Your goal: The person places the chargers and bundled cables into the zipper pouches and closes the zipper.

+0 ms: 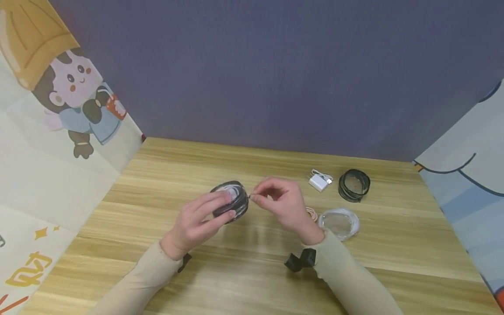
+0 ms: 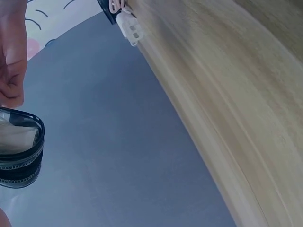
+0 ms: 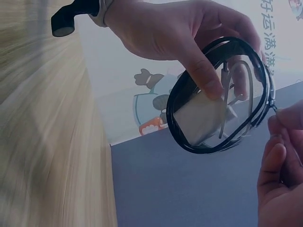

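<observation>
My left hand point(image 1: 197, 223) grips a small round zip pouch point(image 1: 241, 209) with clear faces and black zippered sides, raised off the table. Through the clear face in the right wrist view, a white charger block point(image 3: 201, 118) and a pale cable point(image 3: 249, 78) show inside the pouch. To its right, my right hand point(image 1: 285, 203) pinches the small zipper pull point(image 3: 273, 108) at the pouch's edge between thumb and forefinger. In the left wrist view the black zipper band point(image 2: 21, 175) faces the camera, and the left hand is mostly out of frame.
Right of the hands on the wooden table point(image 1: 252, 280) lie another white charger with cable point(image 1: 320, 180), a black round pouch point(image 1: 354, 186), a white-rimmed round pouch point(image 1: 352, 223) and a pinkish coiled cable point(image 1: 312, 213), partly hidden by the right wrist. A dark partition point(image 1: 267, 78) stands behind.
</observation>
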`<state>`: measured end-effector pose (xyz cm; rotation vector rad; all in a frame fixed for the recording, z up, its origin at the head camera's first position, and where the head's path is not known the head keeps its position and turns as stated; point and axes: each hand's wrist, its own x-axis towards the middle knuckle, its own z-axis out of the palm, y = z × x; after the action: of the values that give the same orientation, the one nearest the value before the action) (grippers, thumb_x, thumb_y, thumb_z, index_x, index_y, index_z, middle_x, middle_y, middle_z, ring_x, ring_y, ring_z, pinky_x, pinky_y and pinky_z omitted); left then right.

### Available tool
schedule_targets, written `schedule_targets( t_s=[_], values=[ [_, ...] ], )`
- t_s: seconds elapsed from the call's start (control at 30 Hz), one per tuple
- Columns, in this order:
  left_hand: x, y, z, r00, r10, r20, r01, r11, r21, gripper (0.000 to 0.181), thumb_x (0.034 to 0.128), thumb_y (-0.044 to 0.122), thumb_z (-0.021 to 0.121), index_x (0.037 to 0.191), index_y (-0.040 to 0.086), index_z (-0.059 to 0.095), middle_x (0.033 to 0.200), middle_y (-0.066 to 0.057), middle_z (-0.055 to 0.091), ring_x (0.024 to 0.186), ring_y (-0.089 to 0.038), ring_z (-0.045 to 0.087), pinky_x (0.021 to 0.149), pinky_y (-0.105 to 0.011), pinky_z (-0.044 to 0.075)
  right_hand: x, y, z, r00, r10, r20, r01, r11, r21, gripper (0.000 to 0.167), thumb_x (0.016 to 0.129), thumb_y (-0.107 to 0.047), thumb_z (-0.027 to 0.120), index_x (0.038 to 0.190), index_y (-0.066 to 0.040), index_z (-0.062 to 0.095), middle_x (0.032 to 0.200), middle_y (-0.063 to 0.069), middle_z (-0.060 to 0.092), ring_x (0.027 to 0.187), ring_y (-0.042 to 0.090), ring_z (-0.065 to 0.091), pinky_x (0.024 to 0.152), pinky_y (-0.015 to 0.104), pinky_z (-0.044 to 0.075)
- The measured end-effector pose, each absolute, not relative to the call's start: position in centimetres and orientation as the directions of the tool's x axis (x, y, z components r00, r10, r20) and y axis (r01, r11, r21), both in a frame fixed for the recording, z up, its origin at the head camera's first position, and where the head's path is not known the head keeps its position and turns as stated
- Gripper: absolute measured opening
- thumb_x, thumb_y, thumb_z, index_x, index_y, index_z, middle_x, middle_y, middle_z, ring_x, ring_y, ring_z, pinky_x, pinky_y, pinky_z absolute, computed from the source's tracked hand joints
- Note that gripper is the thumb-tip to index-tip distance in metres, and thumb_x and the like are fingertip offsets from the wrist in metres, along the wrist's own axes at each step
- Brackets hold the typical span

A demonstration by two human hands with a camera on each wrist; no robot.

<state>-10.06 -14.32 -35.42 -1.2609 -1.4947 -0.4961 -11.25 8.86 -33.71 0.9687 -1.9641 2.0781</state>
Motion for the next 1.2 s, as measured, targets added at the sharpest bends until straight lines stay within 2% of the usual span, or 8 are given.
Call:
schedule_targets(
  t_s=[0.17,0.33,0.5,0.63,0.77,0.83,1.07,1.2],
  values=[
    [-10.0,-14.3,-35.3,0.142,0.426,0.894,0.899,0.322,-0.296,0.014,0.091,-0.006,0.059,0.094,0.001,0.071,0.104,-0.022,0.067,0.09,-0.036,0.068,0.079,-0.039,0.06,-11.3,8.9,-33.9,-0.769,-0.347,0.537,-0.523,-0.141,-0.84,0.006,0.081,0.008,0.072,0.086,0.005,0.069,0.082,0.017,0.068,0.074,0.017,0.062,0.066,0.026,0.055],
    [-9.9,-14.0,-35.1,0.148,0.414,0.898,0.905,0.311,-0.292,0.016,0.0892,-0.007,0.058,0.093,0.0,0.071,0.102,-0.022,0.068,0.088,-0.037,0.069,0.079,-0.039,0.06,-11.3,9.0,-33.9,-0.777,-0.337,0.532,-0.522,-0.126,-0.843,0.008,0.081,0.009,0.072,0.086,0.004,0.07,0.082,0.017,0.068,0.073,0.018,0.061,0.064,0.026,0.052],
    [-9.7,-13.7,-34.8,0.205,0.372,0.905,0.907,0.275,-0.319,0.014,0.0898,-0.007,0.057,0.083,0.001,0.066,0.095,-0.022,0.066,0.082,-0.037,0.067,0.072,-0.038,0.061,-11.9,9.5,-34.2,-0.858,-0.226,0.461,-0.47,-0.016,-0.882,0.009,0.082,0.01,0.072,0.086,0.002,0.07,0.085,0.013,0.07,0.076,0.015,0.064,0.067,0.025,0.055],
    [-9.7,-13.7,-34.6,0.247,0.356,0.901,0.894,0.274,-0.354,0.016,0.0919,-0.006,0.058,0.079,0.002,0.064,0.093,-0.022,0.065,0.08,-0.038,0.067,0.068,-0.038,0.062,-12.3,10.2,-34.0,-0.876,-0.165,0.454,-0.459,-0.009,-0.889,0.006,0.083,0.005,0.075,0.086,0.004,0.07,0.088,0.013,0.07,0.077,0.014,0.065,0.068,0.023,0.056],
    [-9.8,-14.1,-34.6,0.219,0.374,0.901,0.898,0.285,-0.336,0.016,0.093,-0.006,0.058,0.081,0.002,0.065,0.095,-0.024,0.065,0.08,-0.038,0.067,0.069,-0.039,0.061,-12.3,10.6,-33.5,-0.851,-0.198,0.486,-0.491,-0.026,-0.871,0.02,0.086,-0.011,0.078,0.088,0.006,0.069,0.087,0.011,0.071,0.076,0.015,0.065,0.067,0.024,0.056],
    [-9.8,-14.3,-34.8,0.201,0.387,0.9,0.9,0.291,-0.325,0.015,0.0933,-0.006,0.058,0.083,0.002,0.066,0.096,-0.024,0.065,0.081,-0.038,0.067,0.07,-0.039,0.061,-12.3,10.7,-33.3,-0.849,-0.2,0.488,-0.493,-0.029,-0.869,0.023,0.087,-0.015,0.078,0.089,0.007,0.069,0.086,0.007,0.071,0.074,0.015,0.064,0.066,0.024,0.056],
    [-10.0,-15.2,-35.5,0.118,0.467,0.876,0.887,0.347,-0.304,0.012,0.0954,-0.003,0.058,0.094,0.003,0.069,0.102,-0.024,0.067,0.087,-0.037,0.068,0.073,-0.042,0.061,-12.4,11.6,-33.0,-0.861,-0.177,0.476,-0.478,-0.038,-0.878,0.012,0.087,-0.001,0.075,0.09,0.009,0.068,0.084,0.001,0.071,0.073,0.014,0.064,0.066,0.024,0.055],
    [-10.1,-15.6,-35.8,0.065,0.523,0.85,0.875,0.38,-0.301,0.014,0.0964,-0.002,0.058,0.099,0.005,0.07,0.105,-0.023,0.068,0.091,-0.036,0.068,0.076,-0.043,0.061,-12.4,12.3,-33.2,-0.868,-0.17,0.466,-0.467,-0.039,-0.884,0.008,0.085,0.002,0.075,0.089,0.006,0.069,0.085,0.005,0.071,0.075,0.013,0.065,0.068,0.023,0.055]
  ],
)
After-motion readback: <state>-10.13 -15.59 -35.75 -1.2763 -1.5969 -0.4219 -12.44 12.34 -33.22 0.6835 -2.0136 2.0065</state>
